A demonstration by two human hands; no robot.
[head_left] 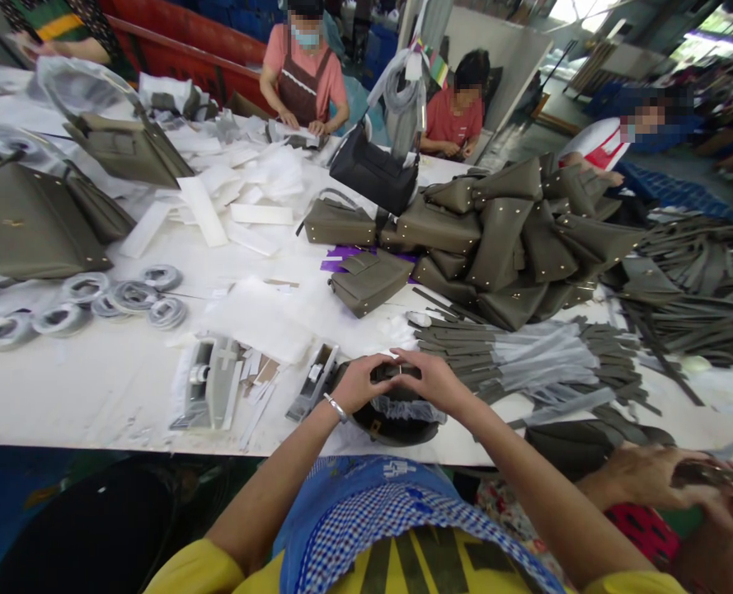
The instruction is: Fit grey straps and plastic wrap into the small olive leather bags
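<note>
A dark olive handbag (403,431) stands in front of me at the near edge of the table, its mouth facing up and clear plastic wrap showing inside. My left hand (364,384), with a bracelet at the wrist, curls its fingers and thumb around the bag's far rim. From the other side my right hand (435,383) grips the same rim, and the fingertips of both hands nearly meet. What lies between the fingertips is too small to make out. Just left of the bag sits a tape dispenser (313,381), with a larger tape dispenser (209,384) beyond it.
A heap of olive bags (502,239) fills the back right, with bundled straps (465,355) before it. Wrapped coils (134,297), finished handbags (38,219) and white paper sheets (267,177) lie leftward. A co-worker's hands (663,478) are close at right; other people work across the table.
</note>
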